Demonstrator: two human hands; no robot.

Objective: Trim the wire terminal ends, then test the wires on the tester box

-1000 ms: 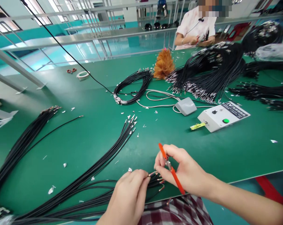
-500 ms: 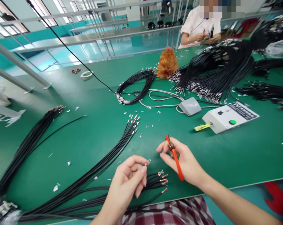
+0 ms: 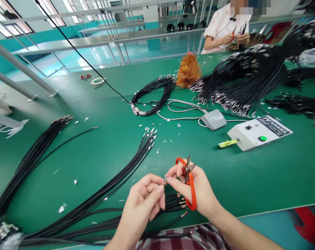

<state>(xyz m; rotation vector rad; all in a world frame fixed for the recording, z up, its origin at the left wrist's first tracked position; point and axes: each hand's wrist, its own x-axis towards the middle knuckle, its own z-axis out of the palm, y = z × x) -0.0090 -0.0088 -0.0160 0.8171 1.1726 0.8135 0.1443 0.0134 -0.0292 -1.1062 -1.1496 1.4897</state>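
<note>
Watching from afar, I find the left hand pinching one cable near its tip, left of the box and on its near side. Half a second ago the right hand stood clear of that tip; now it has come in beside the left, thumb and finger seemingly pinching the bare wires. It also carries the scissors, their blades showing apart where they looked together before. More cables run beneath both hands, also near and left of the box. The block just left of the box and the coil farther left lie as they did.
</note>
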